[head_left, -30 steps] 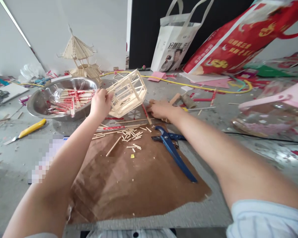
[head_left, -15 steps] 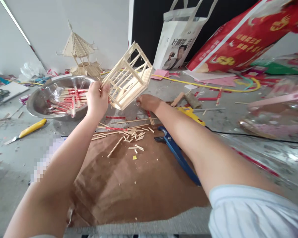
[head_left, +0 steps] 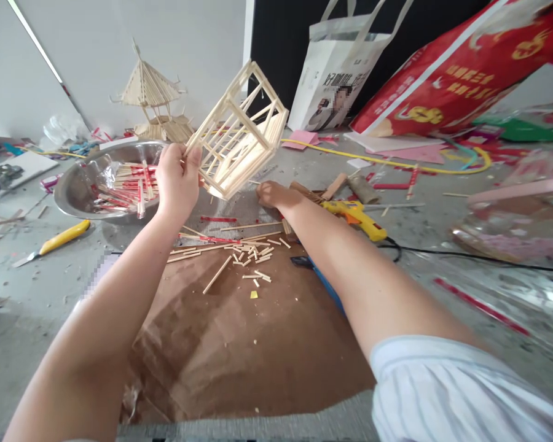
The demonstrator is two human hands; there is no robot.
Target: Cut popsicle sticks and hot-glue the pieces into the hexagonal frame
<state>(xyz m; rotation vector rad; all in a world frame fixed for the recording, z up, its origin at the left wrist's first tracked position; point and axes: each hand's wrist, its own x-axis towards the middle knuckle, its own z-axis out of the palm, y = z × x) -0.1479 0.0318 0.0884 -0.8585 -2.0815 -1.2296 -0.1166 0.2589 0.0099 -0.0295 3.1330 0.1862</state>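
My left hand (head_left: 177, 181) is closed on a corner of a box-shaped frame of thin wooden sticks (head_left: 239, 132), holding it tilted in the air above the floor. My right hand (head_left: 274, 193) rests low on the floor just below the frame, fingers curled; what they hold, if anything, is hidden. Loose cut stick pieces (head_left: 249, 255) lie on a sheet of brown paper (head_left: 239, 344) in front of me. A yellow glue gun (head_left: 357, 215) lies just right of my right wrist.
A steel bowl (head_left: 80, 190) of red-wrapped sticks stands at the left, with a stick pagoda model (head_left: 154, 104) behind it. A yellow-handled knife (head_left: 59, 236) lies left. Blue cutters (head_left: 325, 282) peek from under my right arm. White bag (head_left: 341, 67) and red bag (head_left: 461, 67) lean behind.
My left hand has lifted the stick frame up off the floor and tilted it. My right hand slid left from the tools to a spot under the frame.
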